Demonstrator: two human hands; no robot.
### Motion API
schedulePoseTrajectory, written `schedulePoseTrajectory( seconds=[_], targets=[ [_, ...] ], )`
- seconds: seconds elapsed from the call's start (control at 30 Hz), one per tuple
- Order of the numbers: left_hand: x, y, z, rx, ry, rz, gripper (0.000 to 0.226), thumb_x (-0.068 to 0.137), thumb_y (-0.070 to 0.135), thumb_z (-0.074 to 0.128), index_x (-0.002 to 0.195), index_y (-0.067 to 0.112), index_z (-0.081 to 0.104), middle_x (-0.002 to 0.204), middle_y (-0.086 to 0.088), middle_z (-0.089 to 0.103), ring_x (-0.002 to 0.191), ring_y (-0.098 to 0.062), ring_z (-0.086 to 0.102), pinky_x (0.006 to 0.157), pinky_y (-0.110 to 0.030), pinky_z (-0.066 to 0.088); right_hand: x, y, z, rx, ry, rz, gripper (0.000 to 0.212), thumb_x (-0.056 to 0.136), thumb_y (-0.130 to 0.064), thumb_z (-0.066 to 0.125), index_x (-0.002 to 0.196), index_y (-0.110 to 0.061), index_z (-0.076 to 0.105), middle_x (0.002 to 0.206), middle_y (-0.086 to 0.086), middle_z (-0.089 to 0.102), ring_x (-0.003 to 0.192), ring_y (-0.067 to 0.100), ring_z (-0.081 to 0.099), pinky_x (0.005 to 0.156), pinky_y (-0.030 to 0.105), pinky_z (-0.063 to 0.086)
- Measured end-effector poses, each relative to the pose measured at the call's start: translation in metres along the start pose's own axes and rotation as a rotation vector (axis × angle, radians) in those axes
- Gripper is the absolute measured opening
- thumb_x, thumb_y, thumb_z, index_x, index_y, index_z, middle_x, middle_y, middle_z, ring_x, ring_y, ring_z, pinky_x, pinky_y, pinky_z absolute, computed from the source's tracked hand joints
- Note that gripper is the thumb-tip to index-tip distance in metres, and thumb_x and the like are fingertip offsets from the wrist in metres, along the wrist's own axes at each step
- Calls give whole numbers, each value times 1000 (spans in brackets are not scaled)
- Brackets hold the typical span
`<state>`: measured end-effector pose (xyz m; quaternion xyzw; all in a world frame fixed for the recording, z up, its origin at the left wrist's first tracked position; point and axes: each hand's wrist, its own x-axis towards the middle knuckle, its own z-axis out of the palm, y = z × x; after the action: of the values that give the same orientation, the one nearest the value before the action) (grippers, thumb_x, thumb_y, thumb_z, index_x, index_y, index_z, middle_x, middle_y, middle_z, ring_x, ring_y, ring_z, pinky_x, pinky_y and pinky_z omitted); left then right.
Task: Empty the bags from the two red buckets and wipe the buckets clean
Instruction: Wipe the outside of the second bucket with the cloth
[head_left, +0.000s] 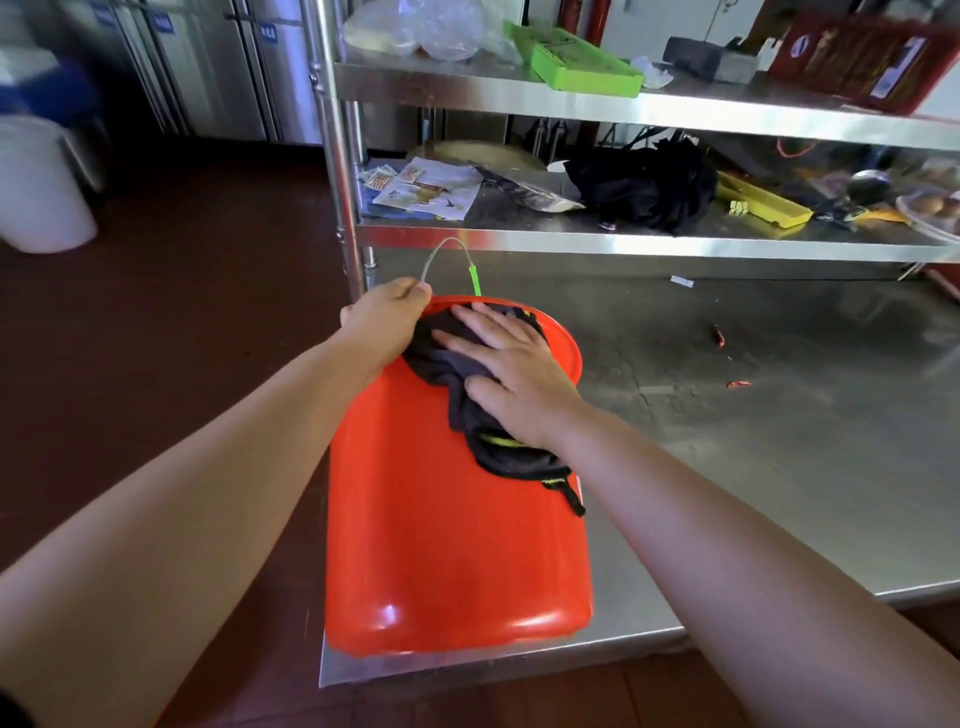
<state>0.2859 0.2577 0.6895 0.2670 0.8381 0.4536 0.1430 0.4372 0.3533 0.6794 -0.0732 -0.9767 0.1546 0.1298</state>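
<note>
One red bucket (457, 545) is in view, at centre frame. It lies on its side on the lower left corner of a steel table (779, 441), its base toward the bottom of the frame and its rim toward the shelving. No second red bucket is visible.

Two hands are present, near each other at the rim end of the bucket. The left hand (387, 322) has its fingers curled around the bucket's wire handle (447, 254) at the rim; the handle arcs upward and carries one green plastic piece (475, 280). The right hand (511, 371) lies flat, fingers spread and straight, pressing one dark cloth (467, 410) against the upturned side of the bucket. The cloth trails down the bucket wall and shows yellow-green trim near its lower end.

On the table, right of centre, lie two small red scraps (718, 335).

Above the table stand two steel shelves (623, 241). The upper holds one green tray (576, 62), clear plastic wrap and one red crate (862, 57) at upper right. The lower holds printed papers (426, 189), one black bundle of fabric (649, 184) and one yellow tray (763, 200).

One white container (39, 192) stands on the dark red floor at left.
</note>
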Motion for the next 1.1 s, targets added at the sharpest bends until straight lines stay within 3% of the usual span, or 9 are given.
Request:
schedulePoseTrajectory(
  seconds=[0.1, 0.23, 0.33, 0.4, 0.47, 0.57, 0.63, 0.7, 1.1],
  targets=[
    [2, -8, -9, -136, -114, -34, 35, 97, 38, 42, 114, 14, 62, 123, -12, 61, 123, -32, 50, 113, -47, 26, -1, -8, 7, 1, 4, 1, 57, 85, -32, 35, 141, -36, 41, 157, -8, 21, 146, 9, 5, 118, 30, -4],
    [1, -16, -12, -77, 185, -69, 36, 90, 33, 56, 118, 12, 51, 124, -15, 52, 116, -34, 51, 104, -44, 37, -31, -28, 13, -17, 4, -66, 58, 83, -30, 41, 141, -33, 42, 157, -4, 21, 147, 14, 6, 119, 37, 0],
    [-1, -14, -20, 80, 335, 6, 48, 87, 18, 57, 133, 11, 43, 139, -15, 40, 131, -32, 33, 108, -37, 26, -67, -43, 19, -36, -43, -169, 62, 79, -31, 43, 141, -30, 45, 156, -1, 25, 147, 18, 9, 119, 40, 3],
    [-2, -14, -24, 246, 284, 181, 45, 85, 2, 46, 127, 18, 55, 140, -9, 45, 135, -30, 29, 111, -40, 23, -90, -52, 23, -24, -67, -222, 64, 77, -35, 40, 140, -29, 46, 156, 0, 25, 147, 18, 9, 119, 42, 5],
    [-2, -10, -29, 241, 118, 228, 50, 82, -4, 38, 111, 26, 66, 129, -7, 58, 123, -28, 47, 105, -40, 37, -110, -56, 28, 1, -73, -258, 64, 77, -36, 38, 139, -29, 47, 156, 1, 27, 147, 18, 11, 118, 46, 9],
    [-4, 7, -33, 141, -47, -5, 30, 86, 39, 39, 102, 43, 64, 120, 0, 63, 108, -25, 58, 95, -37, 46, -125, -59, 32, 1, -67, -297, 60, 80, -37, 37, 138, -28, 49, 155, 0, 27, 147, 19, 12, 117, 49, 13],
    [-3, 13, -35, 195, -109, -149, 64, 71, 76, 36, 118, 40, 61, 131, -2, 57, 118, -28, 53, 102, -42, 40, -123, -60, 33, -12, -71, -321, 59, 80, -37, 37, 138, -28, 49, 155, 0, 28, 147, 18, 13, 117, 49, 13],
    [-3, 9, -36, 204, -130, -191, 86, 62, 84, 38, 128, 33, 55, 137, -4, 53, 124, -30, 49, 106, -47, 36, -114, -61, 32, -19, -84, -345, 60, 79, -38, 37, 137, -29, 50, 154, 0, 30, 146, 18, 14, 117, 47, 12],
    [1, -34, -35, -326, -100, -183, 33, 92, 45, 55, 101, 17, 69, 104, -11, 70, 91, -21, 67, 93, -40, 51, 15, -4, 1, 32, -8, -2, 59, 82, -26, 39, 140, -31, 45, 156, -2, 25, 146, 17, 14, 118, 38, 6]
  ],
)
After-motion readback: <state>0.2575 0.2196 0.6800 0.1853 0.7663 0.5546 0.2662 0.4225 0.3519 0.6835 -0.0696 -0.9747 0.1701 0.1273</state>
